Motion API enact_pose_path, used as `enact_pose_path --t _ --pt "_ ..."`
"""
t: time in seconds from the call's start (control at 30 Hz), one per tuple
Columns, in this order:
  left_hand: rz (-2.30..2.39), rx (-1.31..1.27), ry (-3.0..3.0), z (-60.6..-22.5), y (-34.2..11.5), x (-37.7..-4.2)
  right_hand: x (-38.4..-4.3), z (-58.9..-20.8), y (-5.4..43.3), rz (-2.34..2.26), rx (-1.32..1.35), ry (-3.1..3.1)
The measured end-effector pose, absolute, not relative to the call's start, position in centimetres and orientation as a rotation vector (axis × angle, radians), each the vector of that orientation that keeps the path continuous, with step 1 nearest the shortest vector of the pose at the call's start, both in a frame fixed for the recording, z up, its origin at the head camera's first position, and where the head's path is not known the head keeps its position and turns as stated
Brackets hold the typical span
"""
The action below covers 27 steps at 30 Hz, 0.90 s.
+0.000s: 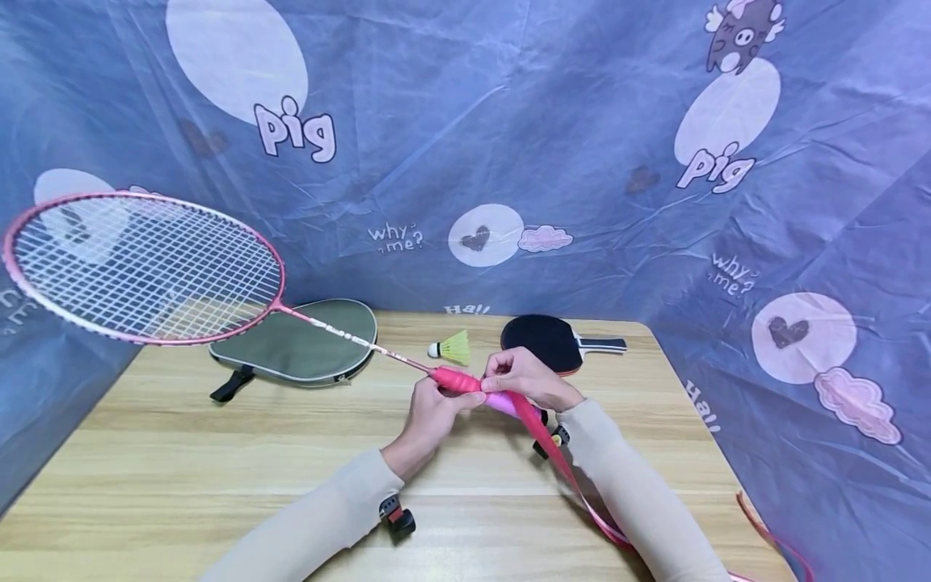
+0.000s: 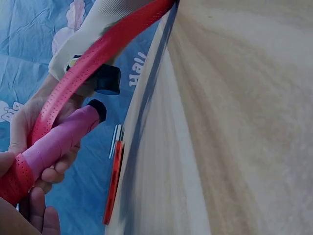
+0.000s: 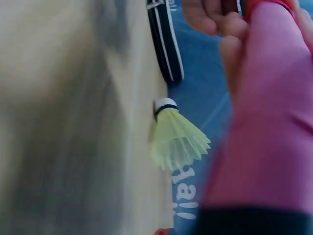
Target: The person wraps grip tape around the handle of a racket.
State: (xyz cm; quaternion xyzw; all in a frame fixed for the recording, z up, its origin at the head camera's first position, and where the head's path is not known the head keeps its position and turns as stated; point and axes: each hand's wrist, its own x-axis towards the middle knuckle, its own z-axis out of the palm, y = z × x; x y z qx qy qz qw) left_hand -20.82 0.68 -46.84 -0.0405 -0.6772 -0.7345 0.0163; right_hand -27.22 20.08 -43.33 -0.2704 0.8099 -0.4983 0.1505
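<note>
A pink badminton racket (image 1: 149, 267) is held above the table, its head up to the left. Red perforated grip tape (image 2: 73, 81) is wound over the upper part of its handle; the lower part (image 2: 58, 142) shows pink-purple with a black butt end. My left hand (image 1: 429, 416) grips the handle at the wrapped section, thumb along it. My right hand (image 1: 531, 377) pinches the tape where it leaves the handle. From there the loose tape trails down past the right forearm toward the table's front right.
On the wooden table (image 1: 291, 485) lie a green racket case (image 1: 313, 343) at back left, a yellow shuttlecock (image 1: 452, 347) in the middle and a black table tennis paddle (image 1: 541, 343) behind the right hand. A blue printed cloth (image 1: 407, 162) hangs behind.
</note>
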Motion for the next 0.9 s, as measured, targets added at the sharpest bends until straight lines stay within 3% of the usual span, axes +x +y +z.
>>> enact_pose_path --t 0.2,0.9 --pt "-2.323 -0.099 -2.083 -47.1 0.8 -20.9 -27.9 -43.2 20.5 -1.332 -0.797 2.272" --pt "-2.446 -0.154 -2.015 -47.2 0.7 -20.6 -26.7 -44.9 20.0 -1.634 -0.608 1.979"
